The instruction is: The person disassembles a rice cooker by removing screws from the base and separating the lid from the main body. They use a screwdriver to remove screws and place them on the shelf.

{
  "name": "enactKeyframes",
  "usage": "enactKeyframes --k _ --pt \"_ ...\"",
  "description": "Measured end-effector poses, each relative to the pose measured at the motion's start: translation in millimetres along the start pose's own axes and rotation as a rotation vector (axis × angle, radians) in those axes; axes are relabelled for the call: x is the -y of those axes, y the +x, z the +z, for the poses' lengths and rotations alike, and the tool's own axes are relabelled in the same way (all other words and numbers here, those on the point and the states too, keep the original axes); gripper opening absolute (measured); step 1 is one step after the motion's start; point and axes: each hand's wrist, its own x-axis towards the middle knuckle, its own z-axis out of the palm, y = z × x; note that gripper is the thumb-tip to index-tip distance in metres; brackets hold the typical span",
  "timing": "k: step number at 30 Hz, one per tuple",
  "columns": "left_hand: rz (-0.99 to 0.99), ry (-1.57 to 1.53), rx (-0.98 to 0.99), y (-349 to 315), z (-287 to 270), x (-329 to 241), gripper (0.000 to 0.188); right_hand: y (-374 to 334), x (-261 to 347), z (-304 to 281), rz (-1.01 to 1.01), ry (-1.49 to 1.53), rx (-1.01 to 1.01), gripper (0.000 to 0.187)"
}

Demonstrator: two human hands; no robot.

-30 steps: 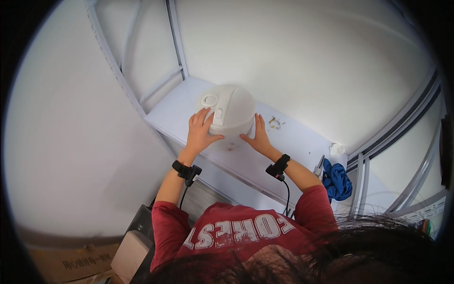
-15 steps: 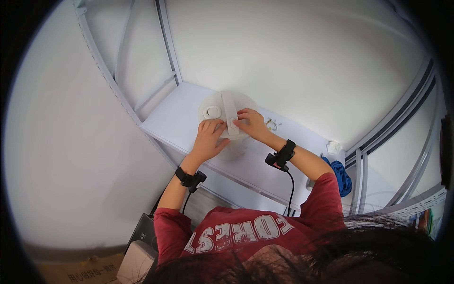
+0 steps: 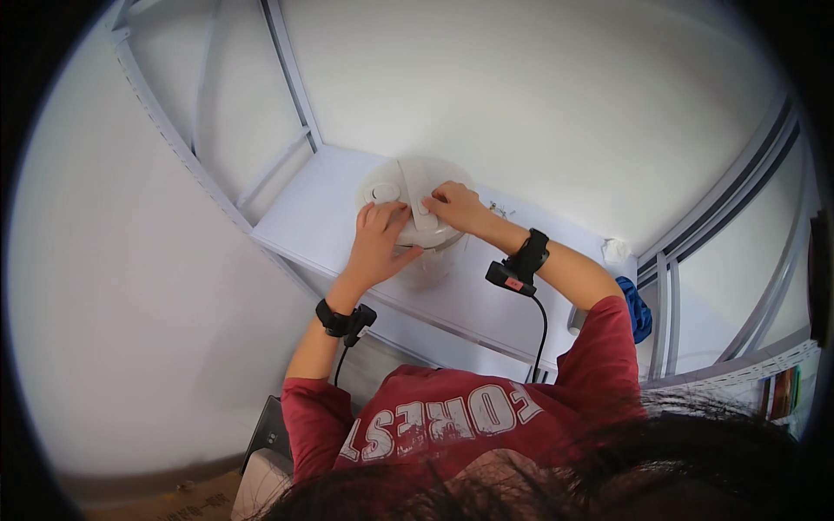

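Observation:
A round, pale, translucent container stands on the white shelf, topped by a whitish lid (image 3: 437, 236). Across that lid runs a flat strip-shaped handle (image 3: 415, 181), with an oval raised cap (image 3: 382, 192) to its left. My right hand (image 3: 456, 207) has its fingers bent and closed on the handle's near right side; the fingertips partly hide it. On the lid's near left part lies my left hand (image 3: 377, 243), fingers stretched out and thumb apart near the rim. Its fingertips reach close to the handle. Both wrists wear black straps with small cabled devices.
The white shelf (image 3: 304, 195) meets a wall behind and grey metal frame posts at both sides. Small metal pieces (image 3: 500, 210) lie right of the container. Farther right are a crumpled white tissue (image 3: 616, 251), a blue cloth (image 3: 638, 311) and a partly hidden grey cylinder (image 3: 576, 321).
The whole view has shifted a little. The handle's near end looks farther back, and more of the lid's near rim shows. My right fingers have moved along with the handle.

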Motion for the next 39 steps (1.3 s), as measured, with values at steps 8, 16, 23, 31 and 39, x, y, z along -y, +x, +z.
enactKeyframes --k 8,16,23,31,39 --pt "-0.112 0.158 -0.288 39 -24 16 0.064 -18 28 -37 -0.311 0.188 -0.323 0.024" --pt "-0.424 -0.019 -0.393 89 -40 31 0.06 -20 -8 -21 -0.773 -0.359 -0.437 0.052" --pt "-0.21 -0.133 -0.464 76 -32 32 0.044 21 -27 -29 -0.64 -0.371 -0.499 0.07" --pt "-0.331 -0.179 -0.38 52 12 71 0.046 59 -34 -40 -0.582 -0.347 -0.408 0.073" --pt "-0.569 -0.577 -0.123 73 29 114 0.063 67 -56 -57 -0.626 -0.322 -0.416 0.054"
